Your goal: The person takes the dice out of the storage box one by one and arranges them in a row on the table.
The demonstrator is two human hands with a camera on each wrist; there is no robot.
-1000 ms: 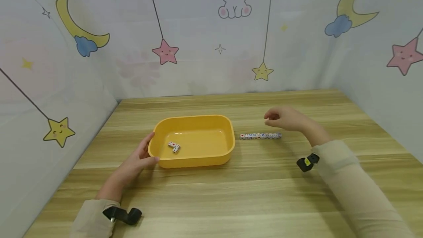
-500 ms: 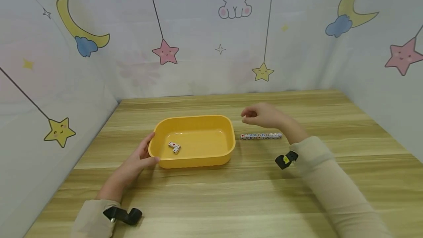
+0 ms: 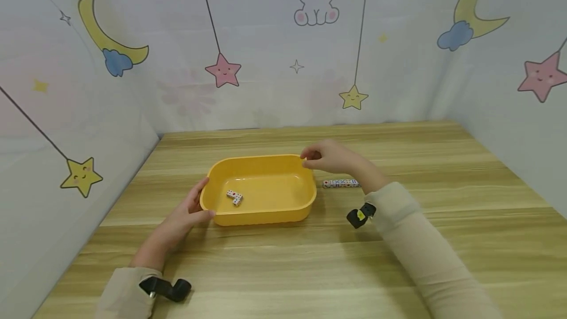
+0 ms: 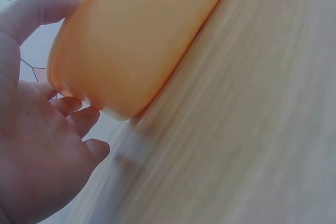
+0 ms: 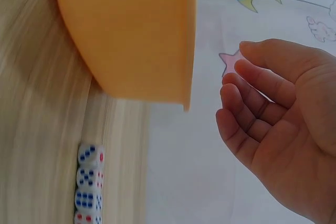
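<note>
A yellow plastic tray (image 3: 261, 217) stands on the table, with several white dice (image 3: 235, 197) lying in its left part. My left hand (image 3: 181, 218) grips the tray's left end; in the left wrist view its thumb is at the rim and the other fingers bend against the wall. Above the tray's back right corner hovers my right hand (image 3: 332, 156), fingers loosely curled and apart from the tray. Nothing shows between those fingers in the right wrist view. A straight row of dice (image 3: 340, 183) lies to the right of the tray, its right end hidden behind my right forearm.
The wood-grain table (image 3: 274, 270) is bounded by a pale printed curtain (image 3: 266, 102) at the back and both sides. Each sleeve cuff carries a black wrist mount, one on the left (image 3: 165, 289) and one on the right (image 3: 361, 215).
My right hand has moved left, from above the right end of the dice row to the tray's back right corner. The left hand, tray and dice have stayed put.
</note>
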